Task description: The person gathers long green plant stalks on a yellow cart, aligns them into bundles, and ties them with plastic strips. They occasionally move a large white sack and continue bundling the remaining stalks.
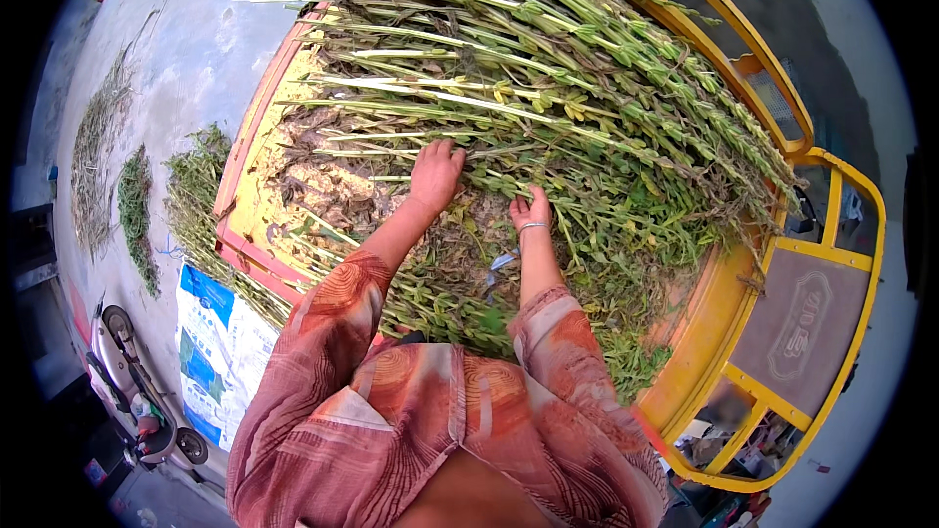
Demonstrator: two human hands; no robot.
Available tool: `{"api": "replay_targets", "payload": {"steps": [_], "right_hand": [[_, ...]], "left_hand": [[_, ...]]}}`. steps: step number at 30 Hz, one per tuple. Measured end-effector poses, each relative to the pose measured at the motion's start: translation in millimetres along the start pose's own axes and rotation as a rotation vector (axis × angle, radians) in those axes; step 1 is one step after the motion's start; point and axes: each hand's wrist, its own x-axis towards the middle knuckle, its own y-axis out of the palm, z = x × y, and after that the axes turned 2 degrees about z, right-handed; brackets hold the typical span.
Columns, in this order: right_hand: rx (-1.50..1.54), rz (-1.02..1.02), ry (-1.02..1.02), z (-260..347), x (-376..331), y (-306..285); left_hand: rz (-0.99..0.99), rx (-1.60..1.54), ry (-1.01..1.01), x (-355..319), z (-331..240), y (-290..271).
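Observation:
Long green plant stalks (509, 98) with pods and withered leaves, looking like sesame, lie in a thick layer over a yellow cart bed. Their bare cut ends point left and their leafy tops point right. My left hand (437, 176) rests on the near side of the layer, its fingers curled over a few stalks. Just right of it and slightly closer to me, my right hand (531, 211) touches leafy stalks with thumb and fingers apart. A thin bracelet circles that wrist. Dry leaf litter and a pale bluish scrap (502, 262) lie between my forearms.
A yellow metal frame (797, 352) with a dark panel bounds the cart at right. The bed's red edge (256, 259) runs along the left. More stalks (193, 176) lean outside it. Plant bundles (135, 220), a printed sheet (220, 352) and a parked scooter (147, 396) stand or lie on concrete.

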Motion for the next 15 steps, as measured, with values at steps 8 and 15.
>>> {"api": "replay_targets", "payload": {"steps": [8, 15], "right_hand": [[0.261, 0.391, 0.106, -6, -13, -57], [0.232, 0.319, 0.145, 12, -34, -41]], "left_hand": [[0.027, -0.012, 0.08, 17, 32, 12], [-0.296, 0.07, -0.028, 15, 46, -6]]}}
